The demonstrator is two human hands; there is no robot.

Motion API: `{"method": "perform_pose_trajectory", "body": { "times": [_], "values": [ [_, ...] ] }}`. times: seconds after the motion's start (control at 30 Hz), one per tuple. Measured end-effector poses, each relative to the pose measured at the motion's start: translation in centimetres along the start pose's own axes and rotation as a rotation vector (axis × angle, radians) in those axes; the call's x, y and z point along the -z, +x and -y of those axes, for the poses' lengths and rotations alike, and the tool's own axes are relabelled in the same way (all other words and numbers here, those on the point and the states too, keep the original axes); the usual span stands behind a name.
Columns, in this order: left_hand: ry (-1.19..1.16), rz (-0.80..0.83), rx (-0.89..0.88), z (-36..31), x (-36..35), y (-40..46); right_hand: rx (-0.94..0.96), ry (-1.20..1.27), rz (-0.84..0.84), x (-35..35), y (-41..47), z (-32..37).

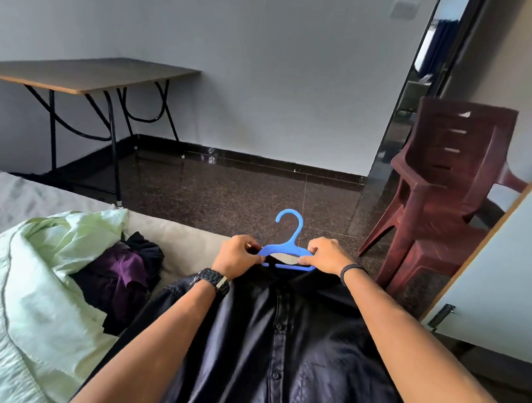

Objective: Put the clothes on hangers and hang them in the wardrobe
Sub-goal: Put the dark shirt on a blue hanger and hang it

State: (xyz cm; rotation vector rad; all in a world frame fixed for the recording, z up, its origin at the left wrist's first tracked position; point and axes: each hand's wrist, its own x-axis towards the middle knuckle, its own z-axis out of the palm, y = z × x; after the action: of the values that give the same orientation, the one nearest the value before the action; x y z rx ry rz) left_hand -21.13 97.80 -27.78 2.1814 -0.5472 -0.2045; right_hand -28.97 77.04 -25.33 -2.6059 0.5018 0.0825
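Dark button-front shirt [281, 342], nearest the viewer, spread front-up on the bed [181, 243] between both forearms, collar pointing away. Blue plastic hanger [287, 249] lies at the collar, its hook upright over the bed's far edge; the shoulder ends are hidden inside the neck opening. Left hand [235, 257], with a dark wristwatch [211, 280], fingers curled and pinching the collar and hanger at its left shoulder. Right hand [326, 256], with a dark cord bracelet [352, 270], fingers curled and pinching the hanger's right shoulder with the collar.

To the left on the bed: a crumpled pale green cloth [28, 296] touching a heap of purple and dark garments [126, 273], which lies just beside the shirt's sleeve.

Beyond the bed's edge, a stretch of dark speckled floor [243, 193] stays open up to the wall skirting. A folding surface [88, 73] stands well apart at far left; stacked maroon plastic chairs [439, 193] stand at right, near a white panel with a wooden edge and metal latch [441, 316].

No legible writing; raised marks on the hanger are too small to read.
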Motion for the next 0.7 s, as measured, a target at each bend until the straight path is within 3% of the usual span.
{"method": "perform_pose_trajectory", "body": {
  "times": [0.13, 0.27, 0.4, 0.6, 0.7],
  "values": [
    [0.053, -0.098, -0.049, -2.4, 2.5, -1.5, 0.018, -0.016, -0.051, 3.4, -2.6, 1.0],
    [0.085, -0.096, -0.116, -5.9, 5.2, -2.5, 0.065, 0.031, -0.212, 7.0, -4.9, 2.4],
    [0.193, -0.032, -0.278, -11.7, 8.2, -3.2, 0.159, 0.018, -0.386, 12.0, -8.4, 4.9],
    [0.211, -0.126, -0.446, -22.2, 13.0, -4.3, 0.251, 0.115, -0.626, 20.6, -14.6, 7.9],
    [0.164, -0.155, -0.527, -27.2, 15.0, -5.6, 0.250, 0.182, -0.553, 25.6, -17.5, 8.1]
  ]
}}
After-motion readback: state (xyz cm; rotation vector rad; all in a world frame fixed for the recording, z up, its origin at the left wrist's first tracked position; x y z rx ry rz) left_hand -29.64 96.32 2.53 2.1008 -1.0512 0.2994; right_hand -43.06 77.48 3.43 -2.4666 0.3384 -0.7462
